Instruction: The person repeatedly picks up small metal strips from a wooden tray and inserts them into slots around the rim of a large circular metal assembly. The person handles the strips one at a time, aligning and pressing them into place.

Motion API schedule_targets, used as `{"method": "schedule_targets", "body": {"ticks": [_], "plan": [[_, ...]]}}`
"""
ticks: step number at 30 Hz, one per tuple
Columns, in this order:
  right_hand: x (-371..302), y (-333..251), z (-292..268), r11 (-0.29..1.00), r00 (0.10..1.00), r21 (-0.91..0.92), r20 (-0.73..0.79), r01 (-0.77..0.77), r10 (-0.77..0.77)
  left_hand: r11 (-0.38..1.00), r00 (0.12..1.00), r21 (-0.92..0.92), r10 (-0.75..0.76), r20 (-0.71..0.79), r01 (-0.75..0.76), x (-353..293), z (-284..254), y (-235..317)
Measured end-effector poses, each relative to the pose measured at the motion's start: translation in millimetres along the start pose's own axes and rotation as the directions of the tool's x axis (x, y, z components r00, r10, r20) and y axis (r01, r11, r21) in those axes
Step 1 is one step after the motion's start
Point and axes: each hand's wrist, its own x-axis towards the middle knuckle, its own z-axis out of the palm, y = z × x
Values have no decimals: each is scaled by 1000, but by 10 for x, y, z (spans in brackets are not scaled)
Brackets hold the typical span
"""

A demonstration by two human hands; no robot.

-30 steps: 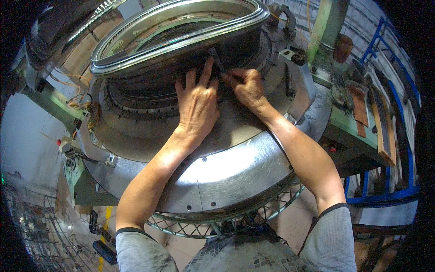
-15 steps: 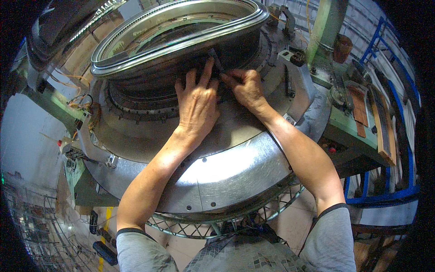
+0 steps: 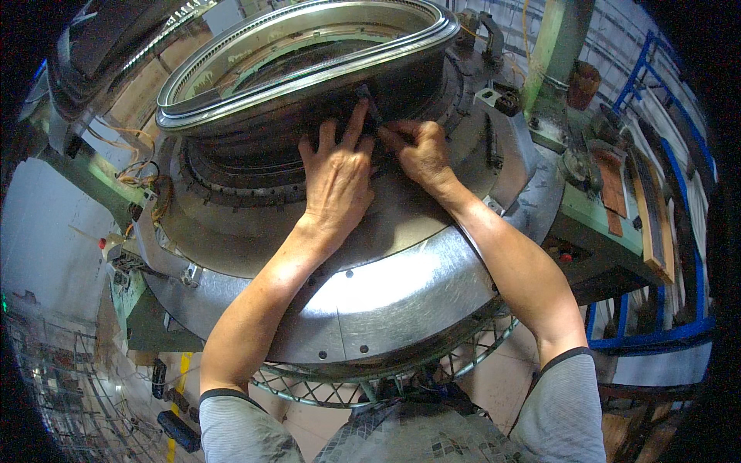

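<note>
Strip (image 3: 371, 106), thin, grey: against dark drum wall (image 3: 413, 81), long axis slanting up-left from right hand (image 3: 423, 152), whose thumb and forefinger pinch its lower end; left hand (image 3: 337, 177) spread, index fingertip (image 3: 360, 105) beside it

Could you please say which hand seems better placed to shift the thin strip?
Probably the right hand: it seems to pinch the thin strip near its lower end, whereas the left hand is spread, its index fingertip at the strip's upper part.

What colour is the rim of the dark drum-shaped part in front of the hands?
The rim is shiny silver-grey, seen best in the head view.
</note>
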Motion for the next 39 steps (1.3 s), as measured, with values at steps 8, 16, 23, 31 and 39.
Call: {"method": "schedule_targets", "body": {"ticks": [8, 16, 23, 31, 39], "plan": [[-13, -67, -21, 999, 999, -34, -25, 30, -31, 999, 1000, 36, 9, 15, -10, 7, 0, -7], [-7, -82, -33, 997, 1000, -80, -13, -14, 13, 1000, 1000, 25, 11, 29, -11, 14, 11, -17], [-3, -73, -18, 997, 999, -71, -37, -5, 2, 999, 999, 47, 22, 40, -24, 22, 1, -20], [1, -81, -17, 997, 999, -75, -42, -6, 3, 998, 998, 57, 22, 51, -25, 26, 27, -26], [1, -83, -10, 988, 997, -151, -77, 14, -25, 998, 996, 57, 27, 84, -32, 47, 1, -25]]}}
